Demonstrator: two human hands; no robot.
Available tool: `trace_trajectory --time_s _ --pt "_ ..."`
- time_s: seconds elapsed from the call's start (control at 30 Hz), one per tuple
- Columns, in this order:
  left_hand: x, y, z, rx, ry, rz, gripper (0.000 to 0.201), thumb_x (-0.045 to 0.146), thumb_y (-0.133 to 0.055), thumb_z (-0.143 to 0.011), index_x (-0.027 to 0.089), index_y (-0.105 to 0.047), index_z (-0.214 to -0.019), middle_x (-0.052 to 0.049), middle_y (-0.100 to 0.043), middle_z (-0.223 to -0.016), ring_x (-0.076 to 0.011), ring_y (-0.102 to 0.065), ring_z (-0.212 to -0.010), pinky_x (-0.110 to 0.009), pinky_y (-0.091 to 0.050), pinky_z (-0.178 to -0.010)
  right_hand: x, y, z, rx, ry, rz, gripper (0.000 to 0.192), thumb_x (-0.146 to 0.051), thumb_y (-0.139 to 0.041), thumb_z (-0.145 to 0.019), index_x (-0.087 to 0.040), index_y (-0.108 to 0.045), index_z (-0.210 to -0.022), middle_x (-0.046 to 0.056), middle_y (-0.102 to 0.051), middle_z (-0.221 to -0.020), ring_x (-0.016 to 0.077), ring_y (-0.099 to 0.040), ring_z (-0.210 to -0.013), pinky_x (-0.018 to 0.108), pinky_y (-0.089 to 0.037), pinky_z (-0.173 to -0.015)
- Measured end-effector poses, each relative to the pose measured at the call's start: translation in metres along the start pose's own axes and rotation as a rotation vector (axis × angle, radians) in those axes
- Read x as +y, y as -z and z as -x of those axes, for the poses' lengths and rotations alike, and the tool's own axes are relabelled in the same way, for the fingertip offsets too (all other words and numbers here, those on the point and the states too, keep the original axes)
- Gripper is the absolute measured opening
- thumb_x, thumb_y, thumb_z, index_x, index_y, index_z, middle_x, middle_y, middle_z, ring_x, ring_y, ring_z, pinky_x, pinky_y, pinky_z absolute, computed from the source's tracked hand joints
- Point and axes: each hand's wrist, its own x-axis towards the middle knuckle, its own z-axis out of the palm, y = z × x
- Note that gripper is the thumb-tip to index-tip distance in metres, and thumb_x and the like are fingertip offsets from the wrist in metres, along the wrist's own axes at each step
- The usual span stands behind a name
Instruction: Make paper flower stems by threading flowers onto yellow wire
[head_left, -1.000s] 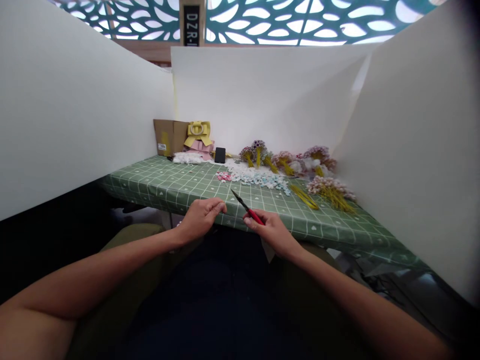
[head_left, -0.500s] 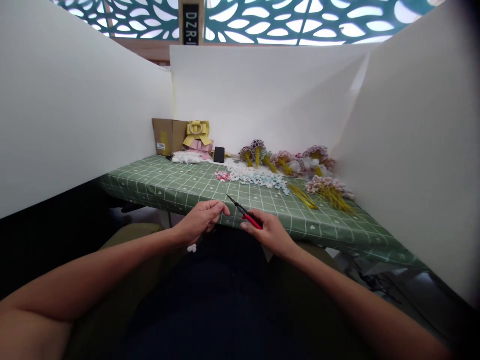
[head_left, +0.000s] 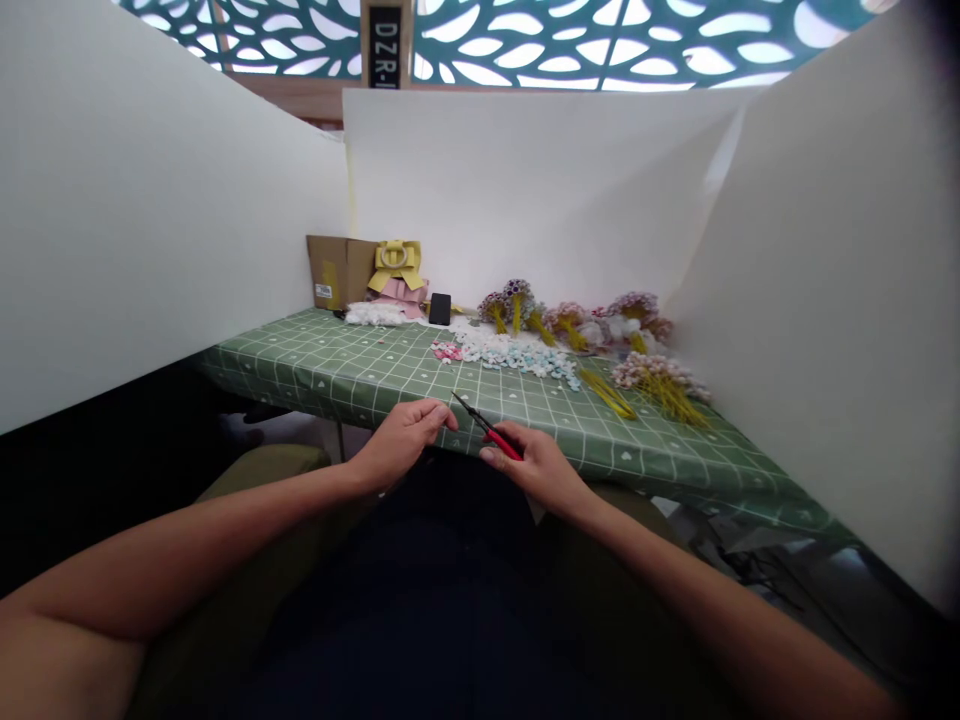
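Note:
My right hand [head_left: 541,468] is wrapped round red-handled long-nose pliers [head_left: 501,440], whose thin dark tip points up and left over the table's front edge. Close to that tip, my left hand [head_left: 409,435] is closed with thumb and fingers pinched together. What it pinches is hidden, though a tiny pale bit shows just under the wrist. Beyond both hands, small white and pale blue flower pieces [head_left: 517,355] lie scattered on the table, with a few pink flower pieces [head_left: 447,351] at their left end.
The table [head_left: 360,375] has a green checked cloth. Yellow stems [head_left: 607,393] and a bunch of pinkish buds [head_left: 660,375] lie at right. Several bunches [head_left: 566,320] stand behind. A cardboard box [head_left: 339,272], yellow bow [head_left: 397,262] and black phone [head_left: 440,309] are back left. White panels [head_left: 540,190] enclose the table.
The small white flower that hung below my left hand has almost gone from sight. Both hands have barely moved, and the pliers remain in my right hand.

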Motion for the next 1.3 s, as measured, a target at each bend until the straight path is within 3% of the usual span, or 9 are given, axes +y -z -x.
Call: trace_trajectory --time_s 0.13,0.37,0.83,1.1,1.3 --pt "-0.001 0.002 0.000 0.039 -0.072 -0.148 0.031 0.037 -0.040 -0.092 0.016 -0.060 -0.080 0.006 -0.032 -0.052 -0.0086 -0.029 -0.049 -0.021 -0.025 -0.049 -0.003 0.000 0.001 0.014 -0.011 0.019 0.031 -0.048 -0.056 -0.084 -0.017 -0.060 -0.084 0.000 -0.053 -0.070 0.0135 -0.046 -0.064 0.027 -0.033 -0.059" --pt "-0.003 0.005 -0.001 0.173 -0.200 -0.434 0.034 0.035 -0.039 -0.092 0.015 -0.064 -0.081 0.000 -0.059 -0.071 -0.0130 -0.051 -0.067 -0.024 -0.037 -0.065 -0.003 0.001 0.002 0.034 -0.016 0.005 0.034 -0.050 -0.056 -0.084 -0.017 -0.060 -0.089 0.001 -0.057 -0.076 0.0147 -0.050 -0.069 0.027 -0.036 -0.063" --pt "-0.003 0.006 -0.001 0.209 -0.223 -0.579 0.032 0.032 -0.040 -0.093 0.017 -0.067 -0.085 -0.002 -0.067 -0.077 -0.0150 -0.058 -0.070 -0.025 -0.040 -0.069 -0.005 -0.001 0.002 0.028 -0.032 -0.108 0.032 -0.048 -0.054 -0.085 -0.016 -0.060 -0.083 0.000 -0.052 -0.071 0.0137 -0.046 -0.067 0.027 -0.035 -0.062" --pt "-0.010 0.007 -0.002 0.227 -0.222 -0.630 0.032 0.034 -0.041 -0.094 0.018 -0.069 -0.093 -0.006 -0.073 -0.092 -0.0183 -0.065 -0.081 -0.026 -0.043 -0.073 -0.007 0.000 0.002 0.017 -0.037 -0.038 0.033 -0.048 -0.055 -0.084 -0.016 -0.060 -0.087 0.001 -0.057 -0.074 0.0147 -0.049 -0.068 0.027 -0.035 -0.062" --pt "-0.010 0.007 -0.002 0.243 -0.215 -0.673 0.032 0.036 -0.042 -0.094 0.019 -0.070 -0.095 -0.007 -0.073 -0.093 -0.0193 -0.066 -0.083 -0.027 -0.044 -0.075 -0.006 -0.004 0.003 0.053 -0.011 0.008 0.031 -0.047 -0.053 -0.086 -0.017 -0.060 -0.081 0.002 -0.057 -0.072 0.0149 -0.049 -0.066 0.028 -0.035 -0.063"
